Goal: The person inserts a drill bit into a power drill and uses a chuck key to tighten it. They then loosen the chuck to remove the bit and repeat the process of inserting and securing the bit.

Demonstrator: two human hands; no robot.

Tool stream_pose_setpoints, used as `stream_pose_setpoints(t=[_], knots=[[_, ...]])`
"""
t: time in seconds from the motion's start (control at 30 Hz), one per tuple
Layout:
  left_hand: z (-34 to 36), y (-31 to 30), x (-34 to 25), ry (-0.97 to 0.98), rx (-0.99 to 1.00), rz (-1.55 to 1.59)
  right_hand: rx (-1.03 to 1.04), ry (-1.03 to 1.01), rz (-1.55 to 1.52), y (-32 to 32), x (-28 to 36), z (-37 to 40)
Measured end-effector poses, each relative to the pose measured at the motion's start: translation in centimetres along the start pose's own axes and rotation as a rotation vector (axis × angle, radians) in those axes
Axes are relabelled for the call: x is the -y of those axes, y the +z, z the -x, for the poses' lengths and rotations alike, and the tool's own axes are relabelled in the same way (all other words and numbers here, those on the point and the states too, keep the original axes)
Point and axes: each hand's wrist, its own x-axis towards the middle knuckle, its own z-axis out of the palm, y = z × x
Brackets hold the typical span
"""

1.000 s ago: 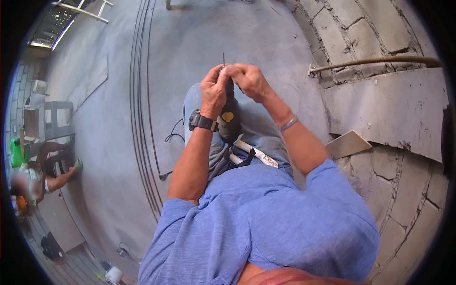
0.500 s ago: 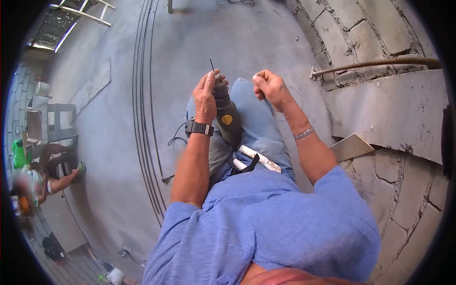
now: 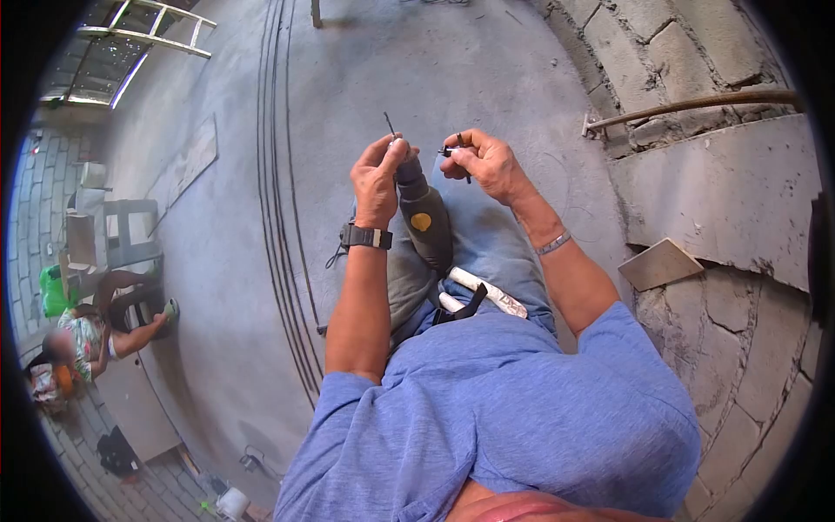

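Observation:
A dark power drill (image 3: pixel 424 217) with a round yellow label stands between my thighs, its nose pointing up and away from me. My left hand (image 3: pixel 377 183) closes its fingers around the chuck end, which is partly hidden. A thin drill bit (image 3: pixel 389 123) sticks out above those fingers. To the right of the chuck and apart from it, my right hand (image 3: pixel 491 165) pinches a small dark T-shaped chuck key (image 3: pixel 448 151), its tip pointing left toward the drill. Two white tool handles (image 3: pixel 489 292) lie at my lap.
Long thin rods (image 3: pixel 271 217) run along the concrete floor on the left. A person (image 3: pixel 109 339) sits at far left beside a grey frame (image 3: pixel 130 230). A block wall (image 3: pixel 687 61), rusty bar (image 3: pixel 696 111) and loose tile (image 3: pixel 661 264) are at right. A ladder (image 3: pixel 156 26) is top left.
My right hand has turned and come slightly lower and closer to the drill, so the chuck key now shows. My left fingers have shifted their hold at the chuck. The view has swung slightly left.

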Motion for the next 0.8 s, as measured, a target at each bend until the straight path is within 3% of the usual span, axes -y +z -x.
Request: stream_pose_setpoints(t=[0.23,0.3,0.43,0.53,0.6,0.8], knots=[[-1.1,-0.8,0.1,-0.191,0.226,0.193,0.034,-0.072,0.029,0.8,-0.2,-1.5],[-1.3,-1.0,0.7,-0.296,0.344,0.455,-0.006,-0.065,-0.1,1.2,-0.4,-1.7],[-1.3,-0.5,1.2,-0.34,0.288,0.495,-0.046,-0.06,-0.029,0.8,-0.3,-1.8],[-0.9,0.0,0.3,-0.304,0.303,0.368,-0.052,-0.043,0.034,0.8,-0.2,-1.7],[-0.6,0.4,-0.1,-0.22,0.178,0.08,-0.106,-0.094,0.081,0.8,-0.7,-2.0],[-0.8,0.3,-0.5,-0.17,0.211,0.048,-0.108,-0.105,0.097,1.3,-1.1,-2.0]])
